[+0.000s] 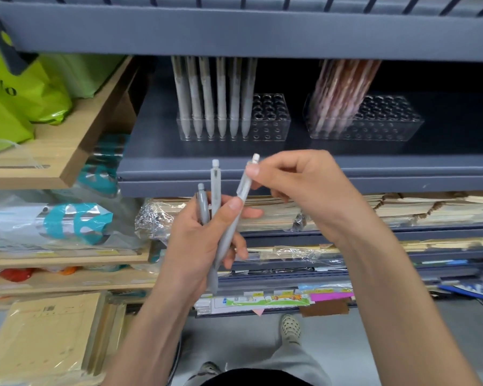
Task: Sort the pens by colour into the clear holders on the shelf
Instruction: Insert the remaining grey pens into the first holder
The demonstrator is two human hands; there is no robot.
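1. Grey pens (215, 107) stand tip down in the left clear holder (271, 126) on the shelf (262, 162). Six show in the front row. The holes at its right end have no pens.
2. Red-brown pens (340, 90) lean in a bunch at the left end of the right clear holder (388, 126). Many holes beside them have no pens.
3. So I think a good part of the sorting is done. Each colour has its own holder.
4. Still to do: three loose pens (215, 182) are not in a holder yet. They are up in the air, in front of the shelf and lower than the holders.
5. The left hand (195, 240) holds all three, its fingers (226, 215) curled round them.
6. The right hand (299, 185) pinches the top of the tilted pen (229, 235) with its fingers (262, 169). I think it is about to pull that one out.
7. The loose pens are thin and pale grey, each with a small push button on top. One looks a bit darker. I think they go with the grey pens.
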